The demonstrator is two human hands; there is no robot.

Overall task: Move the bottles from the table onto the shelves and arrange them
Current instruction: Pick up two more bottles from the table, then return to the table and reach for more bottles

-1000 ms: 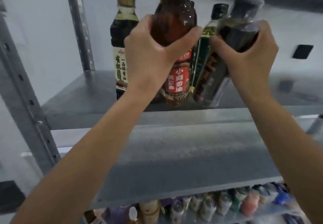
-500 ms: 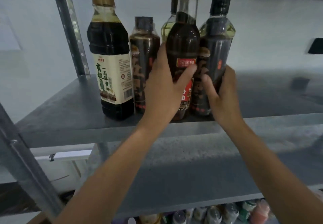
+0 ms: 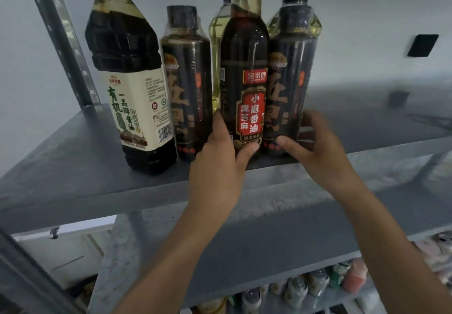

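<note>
Grey metal shelf [image 3: 73, 166] carries five bottles clustered close to its front edge. Left hand [image 3: 217, 166] wraps the base of the red-label sesame oil bottle [image 3: 244, 69]: thumb across the front under the label, fingers curled round the left side. Right hand [image 3: 325, 152] is at the base of the dark bottle on the right [image 3: 291, 69]: thumb tip on its lower front, fingers spread loosely round the right side and back; firm grip or light touch, cannot tell. Both bottles stand upright, bases apparently on the shelf, touching or nearly touching each other. A pale yellow bottle [image 3: 216, 44] stands directly behind them, a second dark bottle [image 3: 188, 81] just left, and the cream-label soy bottle [image 3: 132, 81] further left. Risks, as judged: bottles are tall, narrow and held only at the bottom, so a push or an uneven release could tip one. Packed this tightly, one toppling would likely strike its neighbours. Bases sit near the front lip; dragging a hand back could pull one off the edge. Glass or plastic cannot be told.
</note>
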